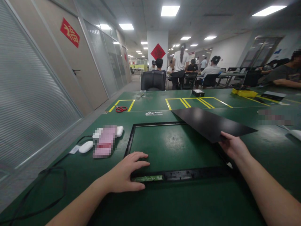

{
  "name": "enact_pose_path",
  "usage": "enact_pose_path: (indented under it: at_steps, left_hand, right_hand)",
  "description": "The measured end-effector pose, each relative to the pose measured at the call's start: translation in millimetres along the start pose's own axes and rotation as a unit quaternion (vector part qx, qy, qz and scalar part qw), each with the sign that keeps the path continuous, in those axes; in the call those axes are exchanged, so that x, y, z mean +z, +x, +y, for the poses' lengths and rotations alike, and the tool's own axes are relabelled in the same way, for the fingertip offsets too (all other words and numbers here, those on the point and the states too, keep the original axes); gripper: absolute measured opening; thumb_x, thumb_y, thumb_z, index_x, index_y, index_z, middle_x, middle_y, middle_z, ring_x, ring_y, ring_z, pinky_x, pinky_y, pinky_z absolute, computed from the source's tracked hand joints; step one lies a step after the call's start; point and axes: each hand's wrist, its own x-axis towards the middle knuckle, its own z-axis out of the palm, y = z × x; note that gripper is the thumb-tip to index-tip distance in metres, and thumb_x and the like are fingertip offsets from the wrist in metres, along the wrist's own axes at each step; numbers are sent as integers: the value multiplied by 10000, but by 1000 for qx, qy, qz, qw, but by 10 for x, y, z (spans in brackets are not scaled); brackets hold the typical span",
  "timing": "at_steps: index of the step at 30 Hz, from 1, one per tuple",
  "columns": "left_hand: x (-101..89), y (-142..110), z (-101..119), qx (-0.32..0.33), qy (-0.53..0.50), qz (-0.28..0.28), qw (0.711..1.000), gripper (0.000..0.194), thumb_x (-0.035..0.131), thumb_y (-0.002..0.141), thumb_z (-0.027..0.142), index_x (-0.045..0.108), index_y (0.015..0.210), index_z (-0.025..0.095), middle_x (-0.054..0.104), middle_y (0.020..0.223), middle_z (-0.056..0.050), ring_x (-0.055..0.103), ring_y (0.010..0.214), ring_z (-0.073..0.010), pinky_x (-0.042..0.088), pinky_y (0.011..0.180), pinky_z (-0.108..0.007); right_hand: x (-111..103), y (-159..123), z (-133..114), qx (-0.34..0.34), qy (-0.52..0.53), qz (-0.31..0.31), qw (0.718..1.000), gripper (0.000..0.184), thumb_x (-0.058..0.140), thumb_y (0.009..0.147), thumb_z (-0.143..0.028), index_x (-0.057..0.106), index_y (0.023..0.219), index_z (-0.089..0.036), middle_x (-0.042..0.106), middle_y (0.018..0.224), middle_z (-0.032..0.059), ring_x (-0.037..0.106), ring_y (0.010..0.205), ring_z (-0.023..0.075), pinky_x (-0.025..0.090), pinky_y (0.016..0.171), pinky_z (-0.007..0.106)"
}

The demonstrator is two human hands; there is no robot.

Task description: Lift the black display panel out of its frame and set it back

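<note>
Pinching the panel (211, 123), long axis slanting away leftward above the far-right corner of the frame (191, 174), your right hand (235, 148) is nearer; your left hand (127, 172), spread, shows no clear grasp at the near-left corner.

From my station I see the frame (195, 173) lying flat on the surface (188, 204), black, rectangular, open in the middle, a narrow green board (150, 178) in its near bar's left part. The panel (204, 121), thin and black, slants over its right side, hiding the far right corner.
</note>
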Motion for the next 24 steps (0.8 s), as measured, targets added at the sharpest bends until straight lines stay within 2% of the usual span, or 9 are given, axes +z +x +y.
enact_pose_path:
  at_steps: [3, 7, 11, 17, 24]
  left_hand:
    - [0, 5, -4, -2, 0, -7, 1000, 768, 892, 810, 536, 693, 1494, 250, 553, 1655, -192, 494, 1526, -459, 421, 1244, -663]
    - [-50, -5, 48, -4, -4, -3, 1000, 726, 885, 834, 523, 697, 1489, 273, 555, 1661, -170, 493, 1535, -441, 416, 1258, -637]
    - [-77, -10, 87, -8, -5, -4, 1000, 720, 890, 831, 517, 702, 1483, 279, 559, 1659, -166, 493, 1536, -445, 416, 1257, -644]
    - [-80, -1, 100, -19, -3, -15, 1000, 730, 903, 819, 495, 708, 1481, 257, 551, 1666, -174, 474, 1549, -460, 406, 1263, -659]
    - [-55, 1, 72, -13, -3, -4, 1000, 726, 907, 808, 502, 713, 1471, 280, 559, 1660, -158, 484, 1543, -453, 412, 1265, -642]
  right_hand:
    - [13, -54, 31, -1, -16, -39, 999, 343, 688, 741, 62, 635, 915, -229, 762, 789, -11, 723, 584, 150, 598, 476, 176]
    - [-1, -85, 94, -1, -49, -103, 993, 387, 717, 738, 9, 694, 1031, -242, 796, 846, 3, 750, 620, 191, 652, 525, 252]
    - [-21, -81, 133, -6, -64, -133, 989, 449, 757, 708, -21, 703, 1092, -248, 798, 863, 3, 760, 639, 206, 654, 532, 270]
    - [-16, -123, 115, -7, -66, -135, 989, 462, 762, 677, -19, 694, 1078, -238, 794, 893, 26, 759, 668, 220, 652, 537, 284]
    - [35, -250, 68, -14, -68, -146, 987, 568, 793, 607, -14, 643, 1090, -273, 763, 875, 3, 767, 717, 236, 698, 658, 364]
